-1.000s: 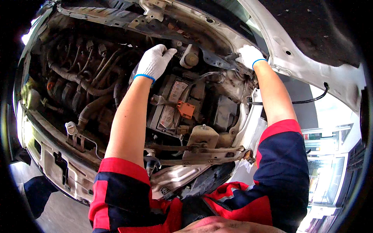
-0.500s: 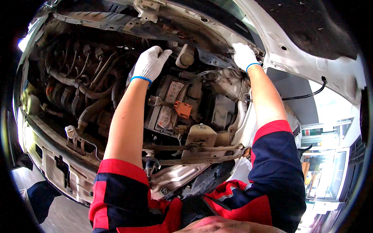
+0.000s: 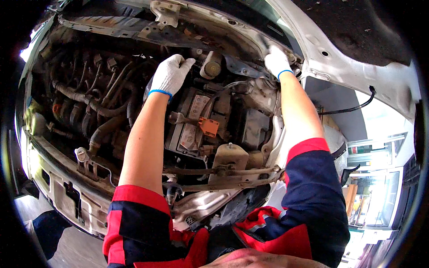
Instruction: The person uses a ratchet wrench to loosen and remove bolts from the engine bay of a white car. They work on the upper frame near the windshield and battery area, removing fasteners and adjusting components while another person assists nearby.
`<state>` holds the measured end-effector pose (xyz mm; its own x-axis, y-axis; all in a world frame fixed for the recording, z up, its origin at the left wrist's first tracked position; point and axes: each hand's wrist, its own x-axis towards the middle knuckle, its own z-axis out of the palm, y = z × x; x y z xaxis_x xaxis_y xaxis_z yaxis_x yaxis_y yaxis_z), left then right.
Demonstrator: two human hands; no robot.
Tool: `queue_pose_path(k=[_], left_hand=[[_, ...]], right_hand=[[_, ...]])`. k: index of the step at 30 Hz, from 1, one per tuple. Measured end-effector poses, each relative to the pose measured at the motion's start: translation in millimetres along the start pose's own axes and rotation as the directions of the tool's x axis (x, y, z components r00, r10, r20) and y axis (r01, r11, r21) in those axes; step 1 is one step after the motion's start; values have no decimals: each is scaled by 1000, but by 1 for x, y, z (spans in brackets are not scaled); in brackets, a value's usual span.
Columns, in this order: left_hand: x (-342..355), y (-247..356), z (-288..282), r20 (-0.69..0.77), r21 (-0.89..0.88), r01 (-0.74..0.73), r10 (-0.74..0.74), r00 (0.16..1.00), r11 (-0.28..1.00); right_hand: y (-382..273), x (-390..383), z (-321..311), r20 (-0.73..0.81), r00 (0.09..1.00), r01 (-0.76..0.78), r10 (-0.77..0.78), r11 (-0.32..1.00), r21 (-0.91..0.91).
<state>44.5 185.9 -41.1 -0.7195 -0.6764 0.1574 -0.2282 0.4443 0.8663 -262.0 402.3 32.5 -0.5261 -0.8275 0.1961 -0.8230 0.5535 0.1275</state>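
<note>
Both hands wear white knit gloves with blue cuffs and reach into a car's engine bay. My left hand is over the middle of the bay, fingers curled, thumb pointing right; whatever lies inside the fingers is hidden. Right of it stands a round-capped reservoir. Below is the battery, with an orange terminal cover on it. My right hand is at the far right edge of the bay, by the hood hinge and the cowl rail. Its fingertips are blurred and partly hidden.
The raised white hood rises at the upper right. Hoses and wiring, including a corrugated conduit, fill the left of the bay. A pale plastic tank sits near the front rail. A dark trouser leg shows at the lower left.
My right hand has shifted slightly left and up along the edge of the bay. My left hand is nearly in the same place; the whole view has moved a little.
</note>
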Motion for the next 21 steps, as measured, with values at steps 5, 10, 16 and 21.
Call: queue_pose_path(k=[5,10,16,21], left_hand=[[0,-7,6,-53,-13,-20,19,998,1000],[3,-8,1,-19,20,-16,17,1000,1000],[3,-6,5,-15,18,-7,7,1000,1000],[2,-6,7,-28,22,-21,21,999,1000]], right_hand=[[1,2,-8,164,888,-327,429,841,-430],[-6,2,1,33,954,-299,297,942,151],[6,-7,9,-60,974,-212,217,975,68],[0,4,-12,181,884,-338,430,858,-387]])
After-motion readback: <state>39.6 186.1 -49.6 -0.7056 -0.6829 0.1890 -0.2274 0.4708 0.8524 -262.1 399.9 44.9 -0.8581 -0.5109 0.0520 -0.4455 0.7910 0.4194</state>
